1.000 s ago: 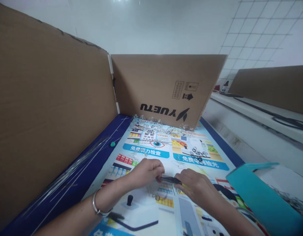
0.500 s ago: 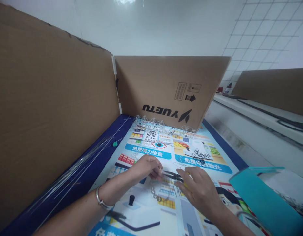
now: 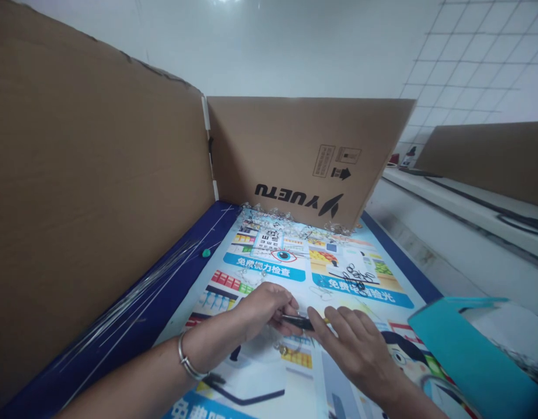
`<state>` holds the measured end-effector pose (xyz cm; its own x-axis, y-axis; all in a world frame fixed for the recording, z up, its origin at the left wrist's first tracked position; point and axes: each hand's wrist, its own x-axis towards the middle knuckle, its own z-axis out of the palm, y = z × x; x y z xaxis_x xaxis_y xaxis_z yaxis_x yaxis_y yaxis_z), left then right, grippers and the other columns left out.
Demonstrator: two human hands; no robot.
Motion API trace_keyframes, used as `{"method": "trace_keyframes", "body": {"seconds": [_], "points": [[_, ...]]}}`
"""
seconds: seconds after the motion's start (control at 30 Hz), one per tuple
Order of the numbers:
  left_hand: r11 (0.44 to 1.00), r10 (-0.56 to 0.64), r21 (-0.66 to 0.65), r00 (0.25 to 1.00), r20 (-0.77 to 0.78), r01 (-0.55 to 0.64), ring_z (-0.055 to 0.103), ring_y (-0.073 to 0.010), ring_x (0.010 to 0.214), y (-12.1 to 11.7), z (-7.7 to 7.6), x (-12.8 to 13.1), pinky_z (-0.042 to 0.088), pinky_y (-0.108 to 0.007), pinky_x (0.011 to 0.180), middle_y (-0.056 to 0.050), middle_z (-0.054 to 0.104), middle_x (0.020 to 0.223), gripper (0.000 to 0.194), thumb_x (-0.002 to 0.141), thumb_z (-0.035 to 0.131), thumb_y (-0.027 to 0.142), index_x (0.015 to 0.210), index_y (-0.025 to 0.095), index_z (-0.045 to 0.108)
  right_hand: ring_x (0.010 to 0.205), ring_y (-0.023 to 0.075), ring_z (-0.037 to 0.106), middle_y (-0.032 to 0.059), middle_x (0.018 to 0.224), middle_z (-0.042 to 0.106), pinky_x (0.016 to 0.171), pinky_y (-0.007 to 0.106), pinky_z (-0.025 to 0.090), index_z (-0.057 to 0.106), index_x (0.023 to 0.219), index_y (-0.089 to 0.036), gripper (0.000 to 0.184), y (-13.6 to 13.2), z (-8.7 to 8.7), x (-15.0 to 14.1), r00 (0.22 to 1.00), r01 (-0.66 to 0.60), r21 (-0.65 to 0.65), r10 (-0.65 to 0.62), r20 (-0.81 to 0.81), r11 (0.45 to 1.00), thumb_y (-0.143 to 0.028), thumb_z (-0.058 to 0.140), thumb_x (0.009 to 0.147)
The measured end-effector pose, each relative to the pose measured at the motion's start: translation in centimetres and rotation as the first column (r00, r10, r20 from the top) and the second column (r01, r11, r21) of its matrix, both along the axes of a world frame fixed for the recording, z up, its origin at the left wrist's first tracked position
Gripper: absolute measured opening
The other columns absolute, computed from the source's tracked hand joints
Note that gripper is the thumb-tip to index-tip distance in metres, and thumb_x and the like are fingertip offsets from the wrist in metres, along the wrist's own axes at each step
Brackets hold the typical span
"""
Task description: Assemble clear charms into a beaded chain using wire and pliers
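Note:
My right hand (image 3: 354, 343) is closed around a pair of pliers (image 3: 297, 322) with dark jaws; a bit of yellow handle shows by the fingers. The jaws point left and meet the fingertips of my left hand (image 3: 273, 305), which are pinched together. A thin wire appears to be in that pinch, mostly hidden by the fingers and jaws. Just below lie small clear and gold-coloured beads (image 3: 281, 348) on wire. A silver bangle (image 3: 188, 358) is on my left wrist.
Long thin wires (image 3: 133, 302) lie along the left side, near a small green lump (image 3: 206, 253). Black wire loops (image 3: 356, 279) rest on the printed sheet (image 3: 251, 372). Beaded pieces (image 3: 269, 214) line the cardboard wall (image 3: 295, 145). A teal box (image 3: 474, 349) stands at right.
The pliers have turned in my right hand, and their jaws now look closed together at my left fingertips. Both hands have shifted slightly lower in view.

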<state>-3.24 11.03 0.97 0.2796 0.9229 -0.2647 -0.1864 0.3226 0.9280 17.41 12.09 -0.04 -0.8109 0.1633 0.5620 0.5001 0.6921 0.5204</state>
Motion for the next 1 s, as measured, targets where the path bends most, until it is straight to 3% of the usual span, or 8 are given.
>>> {"method": "trace_keyframes", "body": {"seconds": [0.3,1.0], "points": [[1.000,0.002,-0.013,0.998,0.055,-0.001,0.064,-0.0200,0.058,0.3,-1.0,-0.2,0.049,-0.029,0.056,-0.006,0.064,0.062,0.021,0.068,0.056,0.031,0.073,0.012,0.061,0.083,0.0231,0.051,0.0085,0.089,0.060,0.073,0.039,0.037,0.056,0.109,-0.019,0.033,-0.1,0.1,0.0,1.000,0.015,0.001,-0.014,-0.027,1.000,-0.016,0.057,0.076],[0.998,-0.021,-0.060,0.998,0.062,0.025,0.063,-0.0182,0.054,0.1,-1.2,0.0,0.048,-0.026,0.050,-0.003,0.060,0.058,0.018,0.067,0.054,0.025,0.072,0.010,0.061,0.080,0.0234,0.051,0.0091,0.088,0.061,0.071,0.039,0.037,0.056,0.109,-0.016,0.032,0.1,0.1,0.2,0.999,-0.040,0.002,0.040,0.014,0.999,-0.011,0.051,0.079]]}}
